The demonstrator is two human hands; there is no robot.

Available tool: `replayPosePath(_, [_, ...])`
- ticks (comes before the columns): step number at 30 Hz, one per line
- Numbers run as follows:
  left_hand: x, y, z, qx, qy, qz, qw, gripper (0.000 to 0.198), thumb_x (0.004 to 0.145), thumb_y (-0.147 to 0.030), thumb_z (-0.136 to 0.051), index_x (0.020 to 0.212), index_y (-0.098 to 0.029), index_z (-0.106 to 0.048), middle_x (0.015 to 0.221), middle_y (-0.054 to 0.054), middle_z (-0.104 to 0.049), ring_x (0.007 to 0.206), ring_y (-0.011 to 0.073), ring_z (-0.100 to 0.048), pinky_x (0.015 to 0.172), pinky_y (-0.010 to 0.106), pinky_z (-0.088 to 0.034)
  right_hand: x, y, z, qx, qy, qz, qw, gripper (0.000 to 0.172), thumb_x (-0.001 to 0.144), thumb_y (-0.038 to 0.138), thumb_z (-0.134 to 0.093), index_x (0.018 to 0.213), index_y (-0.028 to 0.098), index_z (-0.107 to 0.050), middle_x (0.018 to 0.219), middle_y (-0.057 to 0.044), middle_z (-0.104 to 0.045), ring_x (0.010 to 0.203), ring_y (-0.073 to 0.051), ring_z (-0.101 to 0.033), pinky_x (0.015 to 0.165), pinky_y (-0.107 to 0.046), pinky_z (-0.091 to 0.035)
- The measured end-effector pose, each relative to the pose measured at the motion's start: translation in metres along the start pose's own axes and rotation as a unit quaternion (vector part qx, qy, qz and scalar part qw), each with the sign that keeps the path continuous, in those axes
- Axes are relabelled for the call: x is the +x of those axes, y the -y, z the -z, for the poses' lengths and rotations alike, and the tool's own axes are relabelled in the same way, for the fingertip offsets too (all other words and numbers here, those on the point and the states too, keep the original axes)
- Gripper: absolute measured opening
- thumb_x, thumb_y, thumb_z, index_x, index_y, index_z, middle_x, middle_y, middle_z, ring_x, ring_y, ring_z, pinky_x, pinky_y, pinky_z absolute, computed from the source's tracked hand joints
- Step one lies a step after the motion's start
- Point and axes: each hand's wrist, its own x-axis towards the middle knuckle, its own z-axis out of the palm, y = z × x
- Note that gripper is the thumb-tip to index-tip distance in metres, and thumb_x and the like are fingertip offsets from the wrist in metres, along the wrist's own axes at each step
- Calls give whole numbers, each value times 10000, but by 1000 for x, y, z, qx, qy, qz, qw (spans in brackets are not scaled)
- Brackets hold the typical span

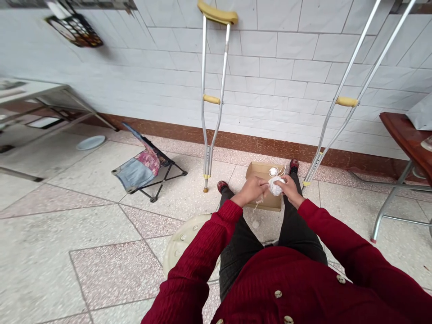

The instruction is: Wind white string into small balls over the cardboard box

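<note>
A small ball of white yarn (276,186) is between my two hands, above a shallow cardboard box (253,169) on the floor. My right hand (289,188) grips the ball with thumb and fingers. My left hand (254,188) is closed at the ball's left side, its fingertips pinching a strand of the yarn. A loose yarn end (258,204) hangs below the left hand. Inside the box lies a second white yarn ball (273,171), with loops of strand beside it.
Two crutches, one left (208,135) and one right (326,135), lean on the tiled wall. A folding chair (141,168) stands left. Near my left arm is a pale round stool (178,243). Tables, one pale (40,87) and one red-brown (401,135), flank the scene.
</note>
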Motion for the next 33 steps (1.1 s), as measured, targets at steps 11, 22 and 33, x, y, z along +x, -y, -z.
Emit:
replayPosePath(11, [-35, 51, -45, -147, 31, 22, 988, 447, 893, -461, -513, 676, -118, -700, 691, 51, -695, 627, 127, -557, 646, 233, -407, -31, 80, 14, 258, 214, -71, 939, 306, 755, 393, -613, 1009, 223, -626, 937, -41, -704, 777, -193, -631, 541, -250, -466])
replayPosePath(22, [5, 10, 24, 261, -89, -8, 961, 291, 921, -295, -497, 771, -172, -715, 760, 81, -692, 747, 200, -614, 689, 281, -385, -63, -14, 22, 33, 223, -72, 972, 391, 639, 323, -683, 1010, 219, -615, 772, 26, -608, 543, -92, -504, 400, -173, -296])
replayPosePath(33, [-38, -3, -24, -26, -63, -13, 998, 375, 962, -321, -420, 703, -156, -635, 650, 1, -629, 604, 119, -521, 611, 220, -361, -19, 31, -7, 152, 88, 11, 984, 424, 622, 394, -725, 962, 217, -544, 735, 29, -608, 570, -110, -536, 431, -193, -385])
